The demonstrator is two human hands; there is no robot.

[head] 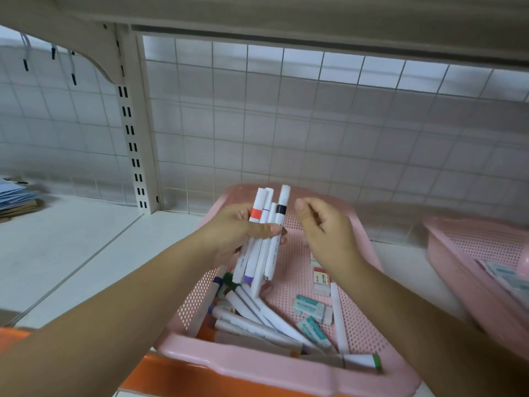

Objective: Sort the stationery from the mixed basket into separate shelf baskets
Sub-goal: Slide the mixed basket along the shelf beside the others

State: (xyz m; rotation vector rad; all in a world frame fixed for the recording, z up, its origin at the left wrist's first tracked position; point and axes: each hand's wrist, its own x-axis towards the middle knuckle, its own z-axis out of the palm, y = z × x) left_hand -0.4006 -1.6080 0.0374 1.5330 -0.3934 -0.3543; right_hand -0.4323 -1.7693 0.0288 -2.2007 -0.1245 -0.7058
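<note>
Forearms (120,310) come in from the bottom edge over the mixed basket (257,365), a pink one on the shelf (71,253), its near rim above an orange edge (186,376). Over the basket the left hand (237,233) is clenched round a bundle (264,224) of about four white pens. They stand upright and slightly fanned, with the thumb across their fronts and their lower ends hanging just above the contents. The right hand (326,233) sits just beside the bundle with its fingers loosely curled, and nothing shows in it. Loose pens (257,313) crowd the basket's left side and erasers (312,308) lie to the right. A second basket (446,253) stands apart on the right, holding pale packets (503,276) that are probably erasers.

The bundle is splayed and pinned at mid-length by one hand. Adding another pen or swinging it away could let one slide out and drop. No pen basket is in view, so the bundle might end up in the eraser basket.
</note>
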